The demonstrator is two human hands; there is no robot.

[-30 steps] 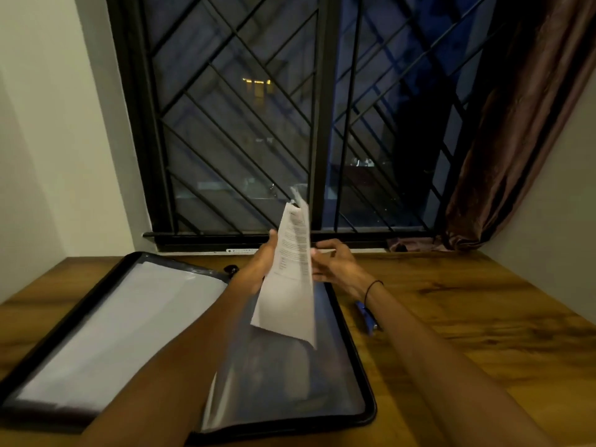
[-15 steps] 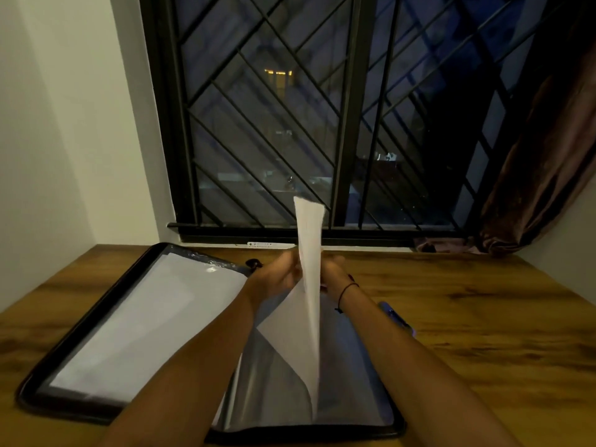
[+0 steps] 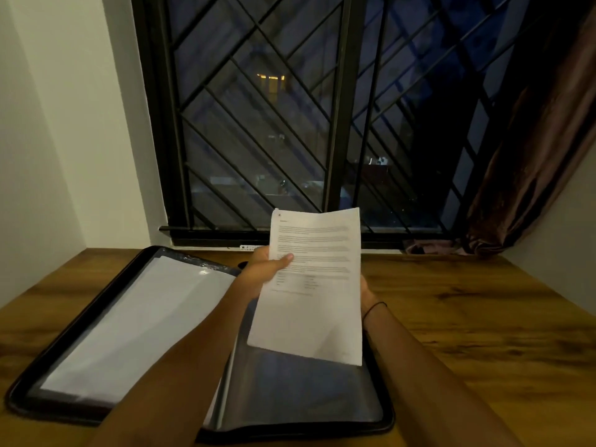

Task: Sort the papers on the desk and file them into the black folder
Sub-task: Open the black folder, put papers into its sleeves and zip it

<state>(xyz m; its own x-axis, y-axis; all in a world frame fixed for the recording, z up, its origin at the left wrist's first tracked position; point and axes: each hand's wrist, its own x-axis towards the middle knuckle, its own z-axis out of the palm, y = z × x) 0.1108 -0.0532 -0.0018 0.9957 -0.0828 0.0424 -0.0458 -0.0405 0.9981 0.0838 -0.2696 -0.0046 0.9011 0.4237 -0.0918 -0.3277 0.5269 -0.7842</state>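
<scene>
Dark barred window [image 3: 290,124] fills the far wall; brown curtain [image 3: 532,156] bunched at its right side. Wooden desk [image 3: 483,317] beneath. Black folder [image 3: 42,375] lies open flat on the desk, left of centre; left leaf has a white sheet [image 3: 129,327] under a clear sleeve, right leaf shows a dark clear sleeve. Printed paper [image 3: 312,285] held upright above the right leaf, text side toward the camera. Left hand [image 3: 264,272] grasps its left edge, thumb across the front. Right hand [image 3: 367,293] mostly hidden behind the paper's right edge; its grasp cannot be judged. Black band [image 3: 375,307] on right wrist.
</scene>
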